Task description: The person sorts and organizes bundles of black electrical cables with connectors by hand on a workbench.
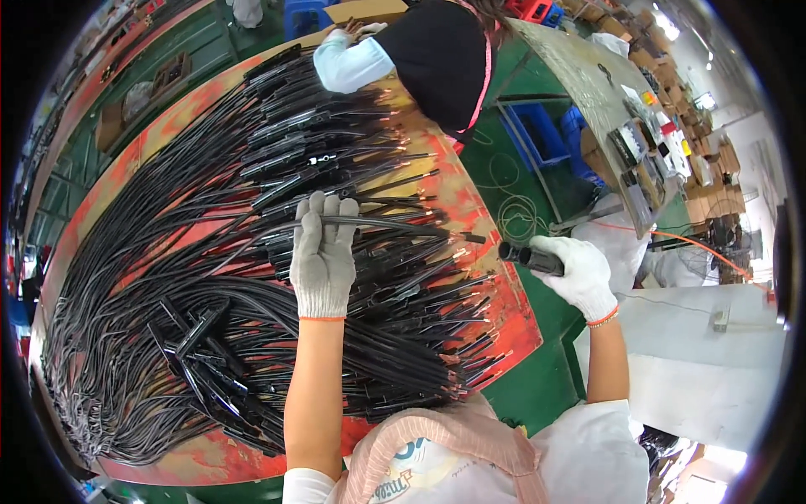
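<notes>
My left hand [323, 260], in a pale work glove, holds a black cable [395, 224] across its fingers above the pile. The cable's free end points right, toward my other hand. My right hand [581, 270], also gloved, is closed around a black tubular part [534, 257] with round open ends facing left. A small gap separates this part from the cable's tip. Beneath my left hand lie many black cables [126, 277] with black sleeves, several showing bare copper-coloured ends along the table's right side.
The cables cover a worn red and yellow table [512, 328]. Across it, a co-worker in a black top [437, 63] reaches over the far end. Loose black tubular parts [206, 361] lie on the near-left cables. A blue crate [537, 134] and coiled wire [518, 217] are beyond the right edge.
</notes>
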Demonstrator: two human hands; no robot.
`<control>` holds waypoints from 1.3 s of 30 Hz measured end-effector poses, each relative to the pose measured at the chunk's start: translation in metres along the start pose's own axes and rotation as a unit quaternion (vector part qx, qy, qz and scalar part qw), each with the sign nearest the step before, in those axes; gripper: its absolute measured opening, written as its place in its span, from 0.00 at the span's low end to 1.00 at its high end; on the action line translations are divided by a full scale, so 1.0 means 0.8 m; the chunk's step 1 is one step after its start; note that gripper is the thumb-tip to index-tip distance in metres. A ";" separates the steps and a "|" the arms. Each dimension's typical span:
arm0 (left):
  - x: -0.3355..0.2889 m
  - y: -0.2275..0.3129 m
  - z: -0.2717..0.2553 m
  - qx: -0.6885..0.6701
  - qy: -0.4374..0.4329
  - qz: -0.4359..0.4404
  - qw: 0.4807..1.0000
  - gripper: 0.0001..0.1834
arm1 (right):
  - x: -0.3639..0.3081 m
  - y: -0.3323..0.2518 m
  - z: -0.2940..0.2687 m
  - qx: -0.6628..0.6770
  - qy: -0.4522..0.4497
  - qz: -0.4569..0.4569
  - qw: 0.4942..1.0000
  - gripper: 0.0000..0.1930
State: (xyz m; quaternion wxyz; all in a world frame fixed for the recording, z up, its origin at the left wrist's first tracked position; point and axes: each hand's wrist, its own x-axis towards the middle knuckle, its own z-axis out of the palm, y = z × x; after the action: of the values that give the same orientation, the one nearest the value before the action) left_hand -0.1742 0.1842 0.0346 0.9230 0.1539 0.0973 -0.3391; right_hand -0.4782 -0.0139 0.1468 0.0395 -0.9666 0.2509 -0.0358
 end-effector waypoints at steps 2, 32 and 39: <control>0.006 -0.003 -0.002 0.000 0.025 0.012 1.000 0.18 | 0.009 -0.017 0.003 0.004 0.010 0.004 1.000 0.23; 0.039 0.143 -0.081 0.140 -0.038 0.058 0.988 0.20 | 0.247 -0.203 0.033 -0.075 0.009 -0.347 0.935 0.26; 0.015 0.124 -0.055 0.368 -0.087 0.056 0.924 0.20 | 0.249 -0.227 0.039 -0.008 -0.113 -0.316 0.942 0.25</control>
State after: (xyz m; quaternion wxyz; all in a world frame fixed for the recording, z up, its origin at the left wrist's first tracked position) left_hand -0.1034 0.2644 0.0115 0.8236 0.4581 -0.1238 -0.3105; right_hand -0.2145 0.0489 0.1426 0.0461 -0.9941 -0.0737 0.0650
